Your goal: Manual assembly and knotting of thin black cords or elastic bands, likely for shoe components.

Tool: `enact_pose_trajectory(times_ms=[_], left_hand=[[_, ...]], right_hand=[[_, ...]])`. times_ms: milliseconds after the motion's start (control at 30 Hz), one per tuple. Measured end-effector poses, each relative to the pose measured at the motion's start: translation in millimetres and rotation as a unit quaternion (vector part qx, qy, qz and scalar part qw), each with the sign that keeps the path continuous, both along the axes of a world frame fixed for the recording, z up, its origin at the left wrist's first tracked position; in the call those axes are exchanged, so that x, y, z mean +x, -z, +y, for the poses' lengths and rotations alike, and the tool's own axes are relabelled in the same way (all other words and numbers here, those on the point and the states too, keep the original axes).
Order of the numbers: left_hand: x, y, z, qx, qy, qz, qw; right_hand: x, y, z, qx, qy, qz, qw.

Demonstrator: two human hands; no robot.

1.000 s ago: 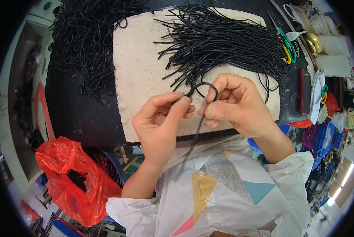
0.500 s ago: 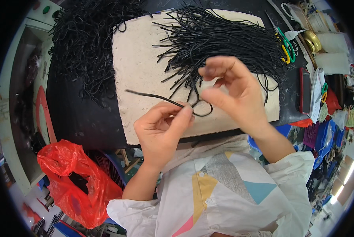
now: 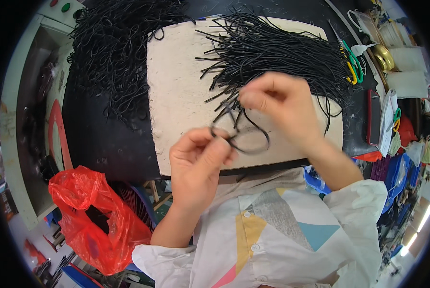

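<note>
A single thin black cord (image 3: 267, 140) bends into a loose loop between my hands, above the front of a pale board (image 3: 174, 101). My left hand (image 3: 195, 165) is closed, pinching the cord between thumb and fingers where it crosses itself. At the loop's upper side, the fingertips of my right hand (image 3: 287, 108) are pinched together on the cord; motion blurs them somewhat. Just behind, a thick bundle of straight black cords (image 3: 277, 53) lies across the board, with its cut ends fanned toward the left.
A tangled heap of looped black cords (image 3: 114, 62) covers the dark table's (image 3: 104, 149) far left. Green-handled scissors (image 3: 355, 62) and a dark red box-like object (image 3: 373, 117) lie at the right. A red plastic bag (image 3: 99, 225) hangs at the near left.
My right hand has gone from spread fingers to a pinch on the cord. The cord's free end, which stuck out left of my left hand, no longer shows there. The loop has grown larger.
</note>
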State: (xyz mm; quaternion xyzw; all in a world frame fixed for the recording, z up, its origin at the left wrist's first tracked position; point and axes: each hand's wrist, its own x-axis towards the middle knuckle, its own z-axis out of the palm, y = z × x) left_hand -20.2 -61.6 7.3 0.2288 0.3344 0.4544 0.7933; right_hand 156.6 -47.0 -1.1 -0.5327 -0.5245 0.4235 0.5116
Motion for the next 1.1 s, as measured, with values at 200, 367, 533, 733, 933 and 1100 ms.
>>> enact_pose_trajectory(times_ms=[200, 367, 533, 733, 933, 1100], left_hand=[[9, 22, 10, 0.203, -0.006, 0.25, 0.947], [-2, 18, 12, 0.203, 0.13, 0.172, 0.955], [-4, 12, 14, 0.128, 0.171, 0.095, 0.972], [-1, 8, 11, 0.166, 0.115, 0.161, 0.966], [-1, 4, 11, 0.155, 0.131, 0.155, 0.967], [-1, -3, 14, 0.137, 0.157, 0.222, 0.952]], right_hand=[[-20, 13, -38, 0.352, 0.093, -0.378, 0.851], [-8, -9, -26, 0.055, -0.044, -0.113, 0.991], [-5, -6, -31, -0.176, -0.101, 0.217, 0.955], [-11, -2, -36, -0.142, -0.07, 0.248, 0.956], [-6, -14, -33, -0.191, -0.095, 0.225, 0.951], [2, -15, -38, -0.221, -0.153, 0.108, 0.957]])
